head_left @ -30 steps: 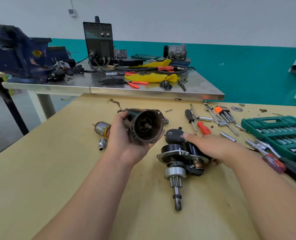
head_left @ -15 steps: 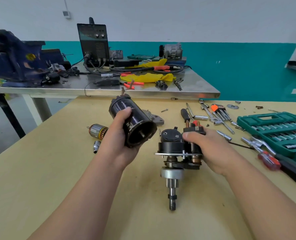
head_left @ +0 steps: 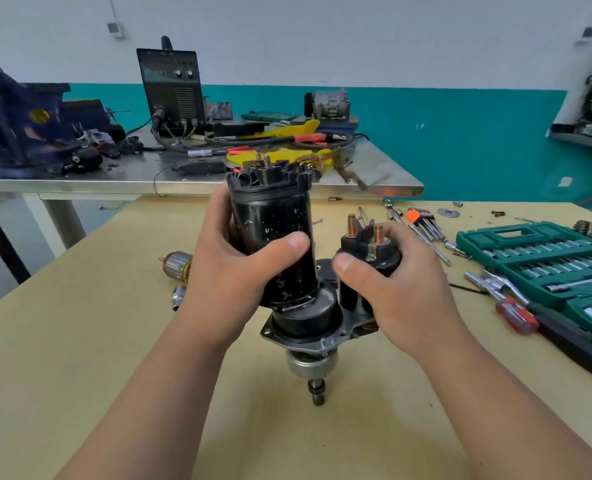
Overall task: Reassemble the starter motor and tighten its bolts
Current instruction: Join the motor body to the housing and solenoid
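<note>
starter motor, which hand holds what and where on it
Left hand grips the black motor housing round its middle; right hand grips the solenoid body below its copper studs.

Of the left hand (head_left: 232,271) I see only the thumb; its fingers pass behind the motor housing (head_left: 274,220). The right hand (head_left: 402,292) hides its fingers behind the solenoid (head_left: 374,252) the same way. Where the housing meets the drive end (head_left: 305,317), the left palm covers part of the seam, so I cannot tell whether it sits fully down. The braided lead (head_left: 348,174) off the housing's top is smeared by blur. The armature (head_left: 178,266) lies half behind the left hand. The socket set (head_left: 537,258) and the blue vise (head_left: 14,126) are cut off by the frame edges. The loose fasteners (head_left: 497,213) beyond are too small to name.
</note>
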### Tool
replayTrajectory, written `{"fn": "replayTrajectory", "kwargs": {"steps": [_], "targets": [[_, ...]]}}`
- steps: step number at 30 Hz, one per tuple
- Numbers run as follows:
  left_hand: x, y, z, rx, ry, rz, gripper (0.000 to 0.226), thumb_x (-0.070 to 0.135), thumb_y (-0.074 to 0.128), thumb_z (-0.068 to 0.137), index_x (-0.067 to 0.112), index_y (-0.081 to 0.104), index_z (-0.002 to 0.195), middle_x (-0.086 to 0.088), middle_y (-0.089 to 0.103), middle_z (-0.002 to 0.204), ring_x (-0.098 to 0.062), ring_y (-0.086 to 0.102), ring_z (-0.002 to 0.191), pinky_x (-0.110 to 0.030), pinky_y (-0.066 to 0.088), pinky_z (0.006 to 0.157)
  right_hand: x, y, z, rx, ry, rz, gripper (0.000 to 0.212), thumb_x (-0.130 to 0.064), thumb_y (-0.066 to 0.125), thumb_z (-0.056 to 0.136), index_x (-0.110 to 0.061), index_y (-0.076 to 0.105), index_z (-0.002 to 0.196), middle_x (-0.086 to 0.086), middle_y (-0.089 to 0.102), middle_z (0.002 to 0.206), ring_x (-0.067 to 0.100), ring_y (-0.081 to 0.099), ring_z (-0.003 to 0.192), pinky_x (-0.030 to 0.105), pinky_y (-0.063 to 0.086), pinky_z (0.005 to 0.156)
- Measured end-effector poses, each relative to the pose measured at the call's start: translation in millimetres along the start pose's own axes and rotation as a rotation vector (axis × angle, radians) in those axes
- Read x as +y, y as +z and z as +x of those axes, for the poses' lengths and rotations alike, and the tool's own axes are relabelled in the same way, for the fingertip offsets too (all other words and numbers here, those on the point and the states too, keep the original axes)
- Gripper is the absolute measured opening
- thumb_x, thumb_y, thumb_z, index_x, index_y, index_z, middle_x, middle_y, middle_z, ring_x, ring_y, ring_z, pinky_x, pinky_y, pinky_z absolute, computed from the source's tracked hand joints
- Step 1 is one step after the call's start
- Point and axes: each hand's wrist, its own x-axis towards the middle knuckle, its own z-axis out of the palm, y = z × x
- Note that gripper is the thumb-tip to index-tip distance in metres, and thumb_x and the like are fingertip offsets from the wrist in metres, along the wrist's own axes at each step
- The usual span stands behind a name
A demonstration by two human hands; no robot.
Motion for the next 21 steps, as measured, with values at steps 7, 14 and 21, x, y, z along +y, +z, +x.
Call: {"fn": "replayTrajectory", "kwargs": {"steps": [7,14,21], "targets": [[8.1,2.0,-0.2,0.036,0.009,-0.074,0.049,0.024,0.077,0.067,0.028,0.057,0.112,0.007,0.07,0.093,-0.02,0.072,0.084,-0.037,0.058,0.069,2.6,1.4,3.4,0.005,0.029,0.01,0.04,-0.064,0.06,0.059,-0.032,0.058,0.084,-0.028,0.063,0.078,-0.007,0.059,0.072,0.003,0.038,0.055],[7.2,11.4,-2.6,-0.04,0.003,-0.025,0.044,0.027,0.077,0.069,0.025,0.06,0.11,0.004,0.07,0.096,-0.019,0.069,0.09,-0.029,0.056,0.072,0.0,4.8,1.4,0.033,0.015,0.097,0.047,-0.069,0.049,0.063,-0.027,0.059,0.082,-0.02,0.062,0.071,-0.001,0.058,0.066,0.008,0.04,0.053],[7.4,10.5,-1.6,-0.079,0.021,-0.002,0.039,0.029,0.078,0.072,0.032,0.062,0.108,0.003,0.068,0.097,-0.023,0.068,0.091,-0.033,0.056,0.074,0.9,7.1,1.4,0.062,0.022,0.117,0.047,-0.068,0.048,0.064,-0.025,0.059,0.082,-0.018,0.062,0.072,0.001,0.057,0.065,0.01,0.041,0.052]]}}
